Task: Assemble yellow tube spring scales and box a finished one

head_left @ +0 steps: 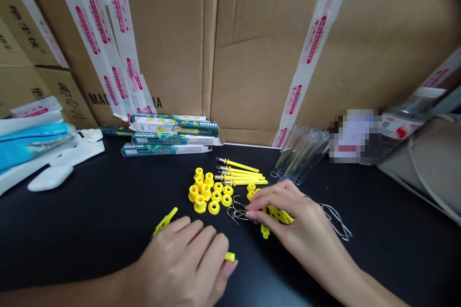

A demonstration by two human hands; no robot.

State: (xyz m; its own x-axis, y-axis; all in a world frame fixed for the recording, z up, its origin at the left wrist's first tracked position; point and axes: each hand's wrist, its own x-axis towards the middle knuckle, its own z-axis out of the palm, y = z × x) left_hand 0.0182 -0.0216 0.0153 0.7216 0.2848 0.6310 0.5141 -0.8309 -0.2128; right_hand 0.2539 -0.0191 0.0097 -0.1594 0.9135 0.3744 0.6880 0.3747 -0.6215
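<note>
My left hand [187, 259] lies low on the black table, fingers curled over a long yellow plastic piece [164, 220] whose ends stick out at both sides. My right hand [288, 216] rests on a pile of flat yellow plastic parts [277, 215], fingertips pinching at thin wire hooks [238, 212]. Just beyond lie a cluster of small yellow caps [207, 192] and several yellow rods with metal tips [239, 175].
Stacked green and white packaged boxes [173, 134] lie at the back. Clear plastic bags [300, 153] and more wire hooks [336, 220] sit to the right. A white mouse [50, 177] and blue packets [32, 141] are at the left. Taped cardboard boxes [252, 48] wall the back.
</note>
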